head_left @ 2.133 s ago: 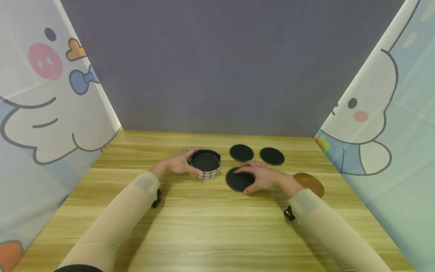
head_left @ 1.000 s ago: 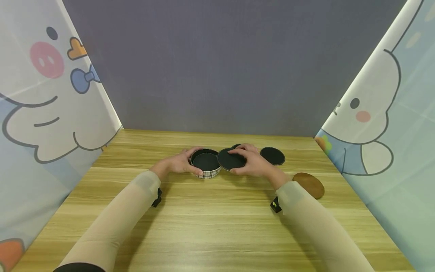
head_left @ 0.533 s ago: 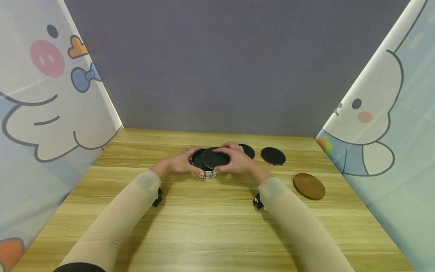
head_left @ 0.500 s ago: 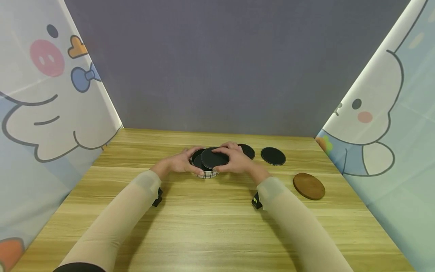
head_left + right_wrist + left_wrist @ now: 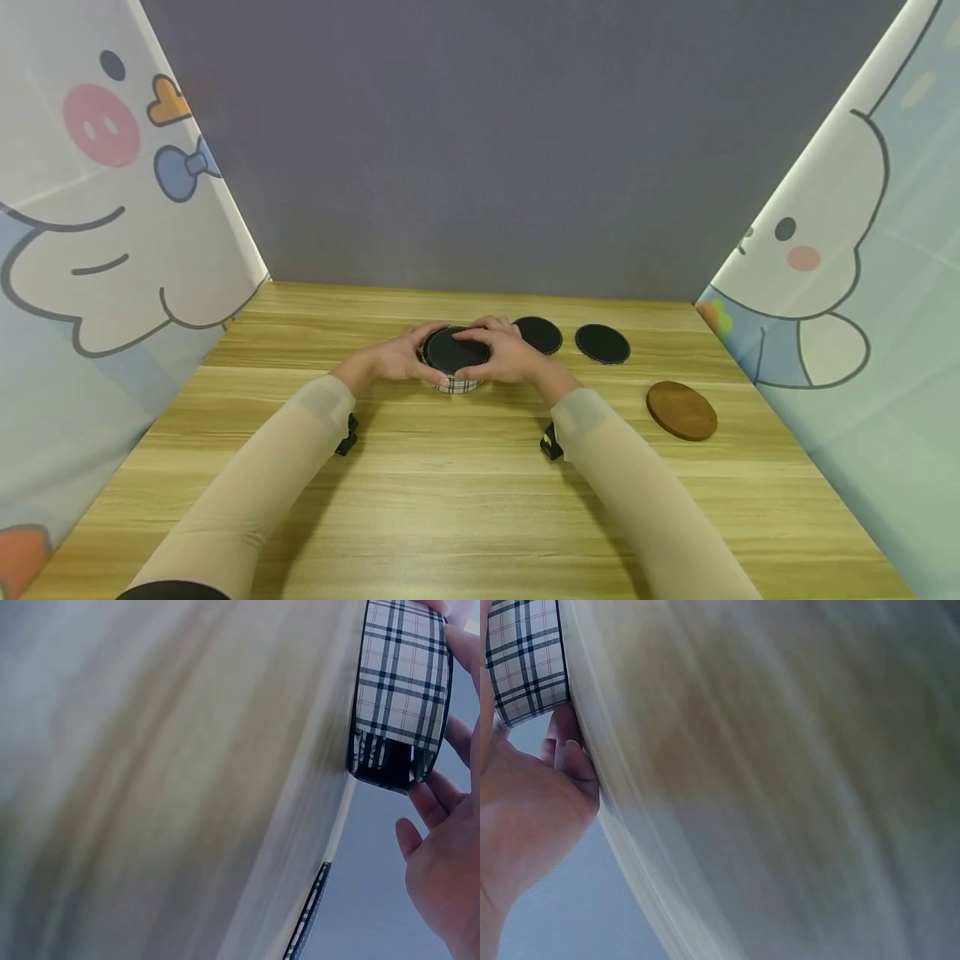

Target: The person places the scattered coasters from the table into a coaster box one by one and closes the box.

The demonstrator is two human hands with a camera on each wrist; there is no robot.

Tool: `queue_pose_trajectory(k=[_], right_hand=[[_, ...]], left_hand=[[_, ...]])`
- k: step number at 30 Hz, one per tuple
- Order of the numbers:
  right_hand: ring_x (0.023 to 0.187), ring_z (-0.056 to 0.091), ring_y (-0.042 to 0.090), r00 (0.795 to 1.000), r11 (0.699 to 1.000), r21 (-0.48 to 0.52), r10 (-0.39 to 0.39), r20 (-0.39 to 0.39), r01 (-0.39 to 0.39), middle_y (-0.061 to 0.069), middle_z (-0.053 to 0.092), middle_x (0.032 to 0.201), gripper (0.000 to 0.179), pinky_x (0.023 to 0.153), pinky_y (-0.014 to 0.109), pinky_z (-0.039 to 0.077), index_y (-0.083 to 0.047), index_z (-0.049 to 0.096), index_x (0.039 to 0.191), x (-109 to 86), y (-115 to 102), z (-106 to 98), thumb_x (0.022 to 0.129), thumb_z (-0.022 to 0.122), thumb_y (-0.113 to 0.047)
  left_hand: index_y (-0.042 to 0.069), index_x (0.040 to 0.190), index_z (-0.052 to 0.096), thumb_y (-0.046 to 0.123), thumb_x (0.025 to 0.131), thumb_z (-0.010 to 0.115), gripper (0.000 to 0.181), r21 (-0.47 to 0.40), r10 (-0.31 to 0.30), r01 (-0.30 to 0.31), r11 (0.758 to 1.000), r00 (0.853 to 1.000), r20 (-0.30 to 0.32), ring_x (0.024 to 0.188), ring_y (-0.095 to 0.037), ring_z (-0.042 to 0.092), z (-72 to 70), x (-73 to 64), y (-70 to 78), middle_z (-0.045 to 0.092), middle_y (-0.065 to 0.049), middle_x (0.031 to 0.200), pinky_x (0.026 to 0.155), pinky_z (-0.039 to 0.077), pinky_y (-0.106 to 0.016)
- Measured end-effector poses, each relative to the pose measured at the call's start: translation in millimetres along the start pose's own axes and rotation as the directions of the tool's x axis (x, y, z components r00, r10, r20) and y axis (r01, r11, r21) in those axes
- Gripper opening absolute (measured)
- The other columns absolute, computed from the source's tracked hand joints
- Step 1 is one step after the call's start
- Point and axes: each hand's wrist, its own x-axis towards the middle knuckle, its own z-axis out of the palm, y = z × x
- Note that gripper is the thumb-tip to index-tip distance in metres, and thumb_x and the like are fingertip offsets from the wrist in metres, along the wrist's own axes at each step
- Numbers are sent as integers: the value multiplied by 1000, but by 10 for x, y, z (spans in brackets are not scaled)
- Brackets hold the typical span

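A round coaster holder [image 5: 459, 386] with white and dark plaid sides stands on the table, and my left hand [image 5: 392, 360] grips its left side. Over its mouth lies a round black coaster [image 5: 453, 350], pinched by the thumb and fingers of my right hand [image 5: 512, 353]. Whether the coaster sits inside the rim or just above it, I cannot tell. In the right wrist view the plaid holder wall [image 5: 401, 675] has a gap showing a dark inside, close to my right fingers. The left wrist view shows part of the plaid wall [image 5: 529, 660] beside my left hand.
Two more black coasters lie flat behind and to the right: a nearer coaster [image 5: 540, 334] and a farther coaster [image 5: 603, 344]. A brown round disc [image 5: 682, 411] lies at the right of the wooden table [image 5: 450, 500]. A grey panel [image 5: 487, 150] rises behind.
My right hand has picked the front black coaster off the table and carried it left, until it now covers the holder's mouth. My left hand has stayed on the holder.
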Motion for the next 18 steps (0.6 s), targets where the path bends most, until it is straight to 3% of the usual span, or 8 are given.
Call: queue_pose_trajectory(k=[8,18], right_hand=[[162,26,37,999,999,38,17,41,-18,7,36,176,77,131,74,12,-35,54,164,-8,-30,-28,96,79,-62],[163,24,36,998,999,42,33,59,-35,4,33,179,77,131,68,23,-35,53,164,-23,-30,-27,96,79,-62]], left_hand=[[35,176,18,51,89,92,116,7,-2,2,1000,1000,9,159,-52,23,-15,-36,24,10,-29,175,126,27,-75],[32,177,17,50,90,92,117,3,2,-2,1000,1000,3,156,-50,27,-5,-41,33,14,-28,173,125,28,-74]])
